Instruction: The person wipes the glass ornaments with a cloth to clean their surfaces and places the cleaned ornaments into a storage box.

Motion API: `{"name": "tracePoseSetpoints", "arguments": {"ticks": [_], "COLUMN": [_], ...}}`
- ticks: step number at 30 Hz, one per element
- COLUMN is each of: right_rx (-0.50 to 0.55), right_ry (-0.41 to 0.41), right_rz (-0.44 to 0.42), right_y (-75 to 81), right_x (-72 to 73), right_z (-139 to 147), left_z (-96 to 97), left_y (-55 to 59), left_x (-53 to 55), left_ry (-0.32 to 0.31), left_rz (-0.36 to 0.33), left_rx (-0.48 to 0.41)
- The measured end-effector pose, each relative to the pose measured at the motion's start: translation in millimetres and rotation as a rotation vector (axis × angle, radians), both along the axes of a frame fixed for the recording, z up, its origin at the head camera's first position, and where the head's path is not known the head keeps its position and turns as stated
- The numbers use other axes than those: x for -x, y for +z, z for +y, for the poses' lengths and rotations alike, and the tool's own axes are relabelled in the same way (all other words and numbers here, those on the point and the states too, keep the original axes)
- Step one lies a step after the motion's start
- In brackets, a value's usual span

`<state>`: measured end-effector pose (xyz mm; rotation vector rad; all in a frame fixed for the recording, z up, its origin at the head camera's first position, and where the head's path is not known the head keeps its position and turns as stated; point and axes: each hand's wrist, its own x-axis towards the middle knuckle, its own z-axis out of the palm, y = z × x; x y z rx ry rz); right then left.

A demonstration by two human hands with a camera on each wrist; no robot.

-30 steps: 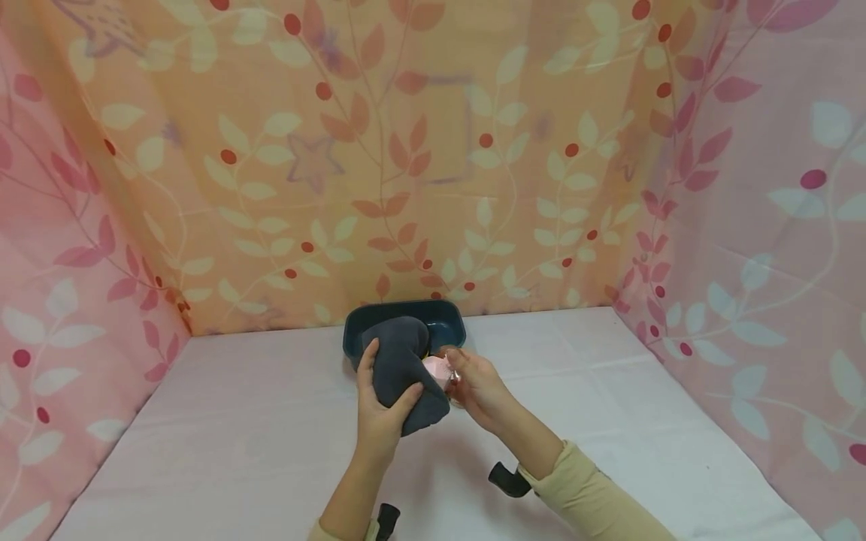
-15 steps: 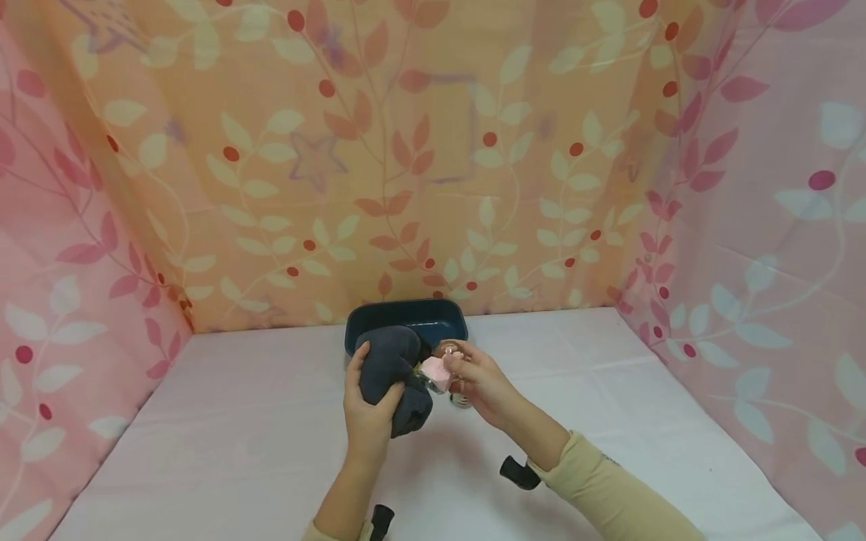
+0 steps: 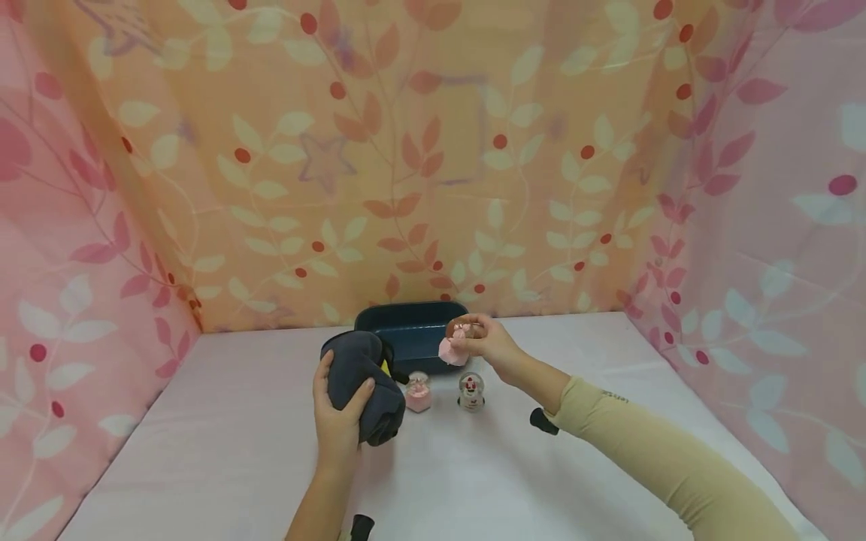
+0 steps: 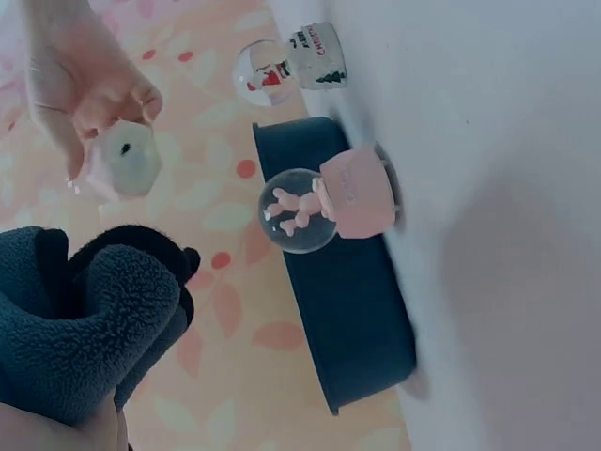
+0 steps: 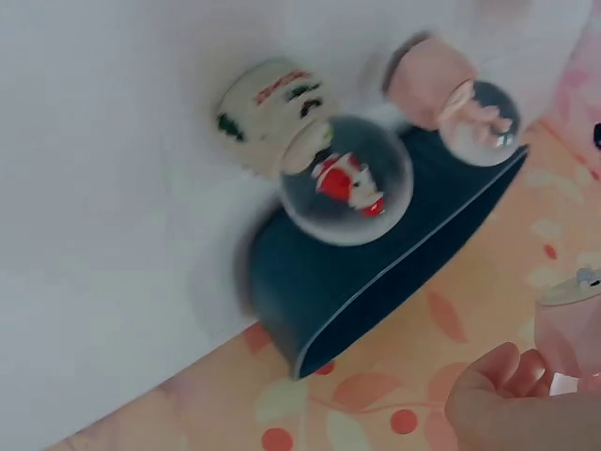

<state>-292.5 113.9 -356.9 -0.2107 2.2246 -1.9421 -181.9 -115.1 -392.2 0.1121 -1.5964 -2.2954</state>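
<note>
My left hand [image 3: 341, 424] grips a dark grey fleece bundle [image 3: 355, 383] with black edging and a yellow patch. Its fleecy folds [image 4: 84, 329] fill the lower left of the left wrist view. To the right, my right hand [image 3: 501, 349] pinches a snow globe with a pink hexagonal base [image 3: 454, 352], held up in front of the tray; my fingers cover its globe. On the table stand two more snow globes: a pink one [image 3: 418, 398] with pink figures inside, close to the bundle, and a white-based one [image 3: 470, 398] with a red-and-white Santa figure.
A dark blue rectangular tray [image 3: 386, 338] stands at the back of the white table [image 3: 223, 428], behind the standing globes. Patterned curtains [image 3: 406, 180] hang behind the table and along both sides.
The fleece bundle has moved left in my left hand. My right hand has drawn away to the right and up with the pink-based snow globe. Both standing globes now show fully.
</note>
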Motion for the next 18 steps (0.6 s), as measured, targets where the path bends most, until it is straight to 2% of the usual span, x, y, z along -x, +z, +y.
{"name": "tracePoseSetpoints", "arguments": {"ticks": [10, 18], "right_rx": [-0.049, -0.009], "right_ry": [-0.032, -0.057], "right_rz": [0.031, 0.042], "right_y": [-5.8, -17.5], "right_x": [38.4, 71.0], "right_z": [3, 3], "left_z": [-7.7, -12.8], "left_y": [-0.2, -2.9], "left_x": [-1.5, -0.3], "left_ry": [0.022, 0.044], "left_rz": [-0.031, -0.071], "left_rx": [-0.02, -0.025]}}
